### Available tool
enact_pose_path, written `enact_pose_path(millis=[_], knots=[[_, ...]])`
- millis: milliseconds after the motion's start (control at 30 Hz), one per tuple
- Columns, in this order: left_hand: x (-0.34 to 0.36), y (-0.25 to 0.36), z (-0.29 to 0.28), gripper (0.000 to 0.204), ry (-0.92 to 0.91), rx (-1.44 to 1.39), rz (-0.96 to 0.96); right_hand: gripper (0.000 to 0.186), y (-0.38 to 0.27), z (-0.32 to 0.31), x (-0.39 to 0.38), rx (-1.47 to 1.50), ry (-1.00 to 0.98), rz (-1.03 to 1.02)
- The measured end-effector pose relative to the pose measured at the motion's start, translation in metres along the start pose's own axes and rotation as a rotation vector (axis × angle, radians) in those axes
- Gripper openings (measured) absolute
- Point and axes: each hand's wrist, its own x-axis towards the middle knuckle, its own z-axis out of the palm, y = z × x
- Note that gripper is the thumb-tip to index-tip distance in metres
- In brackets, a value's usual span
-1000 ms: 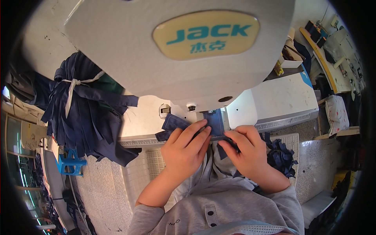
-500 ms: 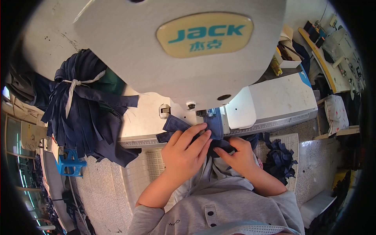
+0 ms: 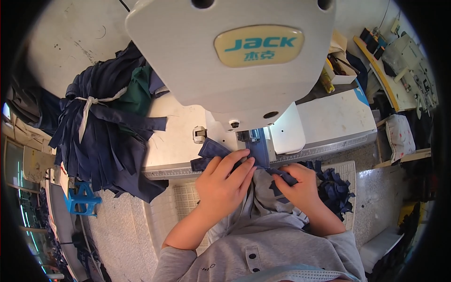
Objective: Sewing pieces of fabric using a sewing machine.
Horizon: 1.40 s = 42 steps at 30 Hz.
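Observation:
A navy fabric strip (image 3: 258, 151) runs under the presser foot (image 3: 249, 135) of a white sewing machine (image 3: 225, 84) and toward me over the table edge. My left hand (image 3: 224, 178) lies just in front of the foot, fingers stretched out and pressing on the cloth; its thumb is hard to make out. From beneath it a stitched navy piece (image 3: 212, 149) sticks out to the left. To the right, above my lap, my right hand (image 3: 298, 183) is closed, pinching the strip's near part between thumb and fingers.
A tied bundle of navy strips (image 3: 96, 122) hangs over the table's left side, with green cloth (image 3: 135, 94) behind. Below right, more navy strips (image 3: 336, 190) lie in a pale crate (image 3: 350, 171). A blue stool (image 3: 83, 199) stands left; a box of tools (image 3: 342, 70) sits back right.
My right hand has moved right, drawing the near part of the strip with it. The left hand stays at almost the same place by the presser foot. The view has shifted slightly.

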Motion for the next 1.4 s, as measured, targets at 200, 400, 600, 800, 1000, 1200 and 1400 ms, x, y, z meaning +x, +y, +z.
enact_pose_path(millis=[200,400,600,800,1000,1200,1400], knots=[[0.003,-0.002,0.004,0.023,0.007,-0.007,-0.013,0.028,-0.05,-0.016,0.0,-0.438,0.235,-0.253],[0.005,-0.001,0.008,0.026,0.025,-0.017,-0.024,0.034,-0.045,-0.012,0.017,-0.485,0.346,-0.373],[0.007,-0.003,0.007,0.031,-0.016,0.036,0.022,0.032,-0.039,-0.015,0.015,-0.43,0.295,-0.258],[0.007,-0.003,0.01,0.033,-0.01,0.03,-0.001,0.031,-0.04,-0.022,0.014,-0.478,0.263,-0.334],[0.01,-0.003,0.012,0.031,0.014,0.035,-0.008,0.028,-0.037,-0.018,0.019,-0.465,0.312,-0.378],[0.011,-0.002,0.012,0.029,0.008,0.044,-0.027,0.028,-0.037,-0.018,0.022,-0.461,0.332,-0.401],[0.014,-0.002,0.013,0.026,0.014,0.025,-0.036,0.026,-0.035,-0.017,0.025,-0.461,0.314,-0.349]])
